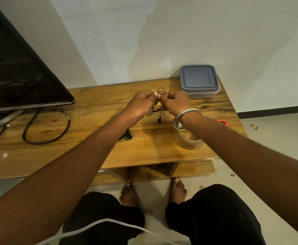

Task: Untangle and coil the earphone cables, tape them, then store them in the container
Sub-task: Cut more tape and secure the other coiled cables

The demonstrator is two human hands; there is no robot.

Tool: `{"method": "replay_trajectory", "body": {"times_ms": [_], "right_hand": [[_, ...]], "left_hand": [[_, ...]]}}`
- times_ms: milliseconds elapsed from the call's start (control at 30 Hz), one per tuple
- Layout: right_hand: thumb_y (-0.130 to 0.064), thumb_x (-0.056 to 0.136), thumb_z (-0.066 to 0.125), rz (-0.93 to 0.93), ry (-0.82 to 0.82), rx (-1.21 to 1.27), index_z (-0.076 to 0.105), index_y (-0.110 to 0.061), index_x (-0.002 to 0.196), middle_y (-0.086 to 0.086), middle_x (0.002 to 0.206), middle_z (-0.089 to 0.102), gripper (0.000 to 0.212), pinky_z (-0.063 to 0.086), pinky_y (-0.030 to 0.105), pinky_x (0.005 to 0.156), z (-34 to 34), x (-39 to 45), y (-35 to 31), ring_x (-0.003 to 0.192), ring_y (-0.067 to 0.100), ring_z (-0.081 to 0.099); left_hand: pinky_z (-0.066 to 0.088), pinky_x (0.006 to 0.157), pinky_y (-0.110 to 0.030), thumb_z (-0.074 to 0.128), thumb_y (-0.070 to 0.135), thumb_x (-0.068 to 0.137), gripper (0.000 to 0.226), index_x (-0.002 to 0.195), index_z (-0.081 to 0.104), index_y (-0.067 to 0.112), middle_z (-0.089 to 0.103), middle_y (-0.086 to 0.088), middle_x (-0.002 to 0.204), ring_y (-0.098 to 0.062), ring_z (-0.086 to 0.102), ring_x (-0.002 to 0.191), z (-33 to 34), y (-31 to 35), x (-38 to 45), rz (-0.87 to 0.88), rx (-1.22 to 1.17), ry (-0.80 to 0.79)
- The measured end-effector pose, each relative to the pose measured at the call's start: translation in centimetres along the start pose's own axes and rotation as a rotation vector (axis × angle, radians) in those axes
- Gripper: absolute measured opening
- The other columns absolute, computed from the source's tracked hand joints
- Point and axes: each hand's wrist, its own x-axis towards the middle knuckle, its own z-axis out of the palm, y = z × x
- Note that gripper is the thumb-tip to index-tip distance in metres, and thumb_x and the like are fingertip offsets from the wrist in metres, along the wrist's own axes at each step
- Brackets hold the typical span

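Note:
Above the middle of the wooden table, my left hand and my right hand meet, both pinching a black tangled earphone cable. Loops of it stick up behind my fingers, and an earbud hangs below. Another black piece of earphone lies on the table under my left forearm. A clear tape roll stands on the table beneath my right wrist. The container, clear with a grey-blue lid shut on it, sits at the table's back right corner.
A black TV screen on a metal stand fills the left side, with a thick black power cable looped on the table. A small orange ring lies near the right edge. A white cord crosses my lap.

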Motion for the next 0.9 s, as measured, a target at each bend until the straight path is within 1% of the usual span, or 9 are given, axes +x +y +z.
{"method": "replay_trajectory", "body": {"times_ms": [100,167,233,300,500,600,700,800,900], "right_hand": [[-0.035,0.087,0.063,-0.011,0.0,-0.006,0.06,-0.018,0.071,0.005,0.073,0.064,0.023,0.05,0.032,0.072,0.0,0.0,0.1,0.072,0.019,0.061],[-0.032,0.088,0.063,-0.021,-0.001,-0.005,0.059,-0.02,0.07,0.002,0.07,0.062,0.021,0.05,0.031,0.071,0.0,0.0,0.1,0.072,0.018,0.061],[-0.029,0.088,0.062,-0.035,-0.004,0.009,0.061,-0.019,0.075,-0.001,0.069,0.062,0.017,0.05,0.031,0.071,0.0,0.0,0.2,0.072,0.018,0.062],[-0.03,0.088,0.062,-0.053,-0.008,-0.001,0.065,-0.015,0.083,-0.001,0.071,0.062,0.015,0.05,0.031,0.071,0.0,-0.1,0.3,0.075,0.018,0.063],[-0.036,0.085,0.064,-0.134,0.081,-0.153,0.069,-0.018,0.084,0.004,0.083,0.071,0.018,0.055,0.035,0.078,0.3,0.0,0.8,0.081,0.021,0.067],[-0.044,0.083,0.064,-0.118,0.097,-0.267,0.069,-0.016,0.086,0.004,0.085,0.069,0.029,0.048,0.029,0.073,0.2,0.2,1.0,0.089,0.021,0.063],[-0.044,0.078,0.07,-0.148,0.176,-0.343,0.055,-0.013,0.093,0.003,0.094,0.056,0.037,0.035,0.022,0.064,-0.1,-0.1,1.1,0.087,0.017,0.05],[-0.024,0.077,0.074,-0.432,0.221,-0.368,0.046,-0.006,0.105,0.008,0.106,0.044,0.043,0.034,0.02,0.074,-0.1,-0.6,1.2,0.092,0.017,0.043],[-0.012,0.078,0.07,-0.622,0.116,-0.395,0.051,-0.009,0.11,0.007,0.112,0.053,0.037,0.044,0.03,0.087,-0.3,-0.6,1.0,0.104,0.02,0.05]], "left_hand": [[0.03,0.051,-0.023,0.039,0.017,0.103,0.028,0.088,0.062,0.013,0.042,0.004,0.065,-0.008,0.035,0.056,0.0,-0.2,0.2,0.01,-0.003,0.005],[0.034,0.054,-0.021,0.04,0.015,0.102,0.024,0.112,0.062,0.012,0.047,0.006,0.068,-0.006,0.04,0.059,-0.1,-0.1,0.3,-0.004,-0.009,0.018],[0.036,0.058,-0.022,0.042,0.014,0.1,0.035,0.135,0.047,0.013,0.049,0.006,0.073,-0.005,0.044,0.063,-0.2,-0.1,0.3,-0.032,0.001,0.026],[0.037,0.059,-0.023,0.042,0.017,0.1,0.044,0.143,0.033,0.017,0.05,0.005,0.075,-0.006,0.045,0.064,-0.3,-0.2,0.2,-0.03,0.03,0.022],[0.04,0.067,-0.022,0.043,0.016,0.101,0.05,0.146,0.021,0.021,0.053,0.006,0.076,-0.003,0.049,0.067,-0.4,-0.3,-0.3,0.048,0.071,0.027],[0.043,0.077,-0.022,0.041,0.015,0.102,0.049,0.146,0.021,0.022,0.056,0.007,0.082,0.0,0.053,0.076,-0.6,-0.3,-0.5,0.064,0.072,0.047],[0.045,0.095,-0.033,0.041,0.019,0.102,0.047,0.145,0.022,0.025,0.059,0.001,0.097,-0.012,0.058,0.095,-1.1,-0.5,-0.3,0.053,0.096,0.054],[0.045,0.096,-0.036,0.043,0.02,0.102,0.049,0.145,0.021,0.024,0.058,0.003,0.099,-0.016,0.057,0.101,-1.5,-0.6,-0.4,0.058,0.127,0.017],[0.043,0.094,-0.032,0.044,0.019,0.102,0.051,0.146,0.019,0.023,0.058,0.007,0.097,-0.013,0.055,0.104,-1.6,-0.6,-0.7,0.081,0.125,-0.058]]}}
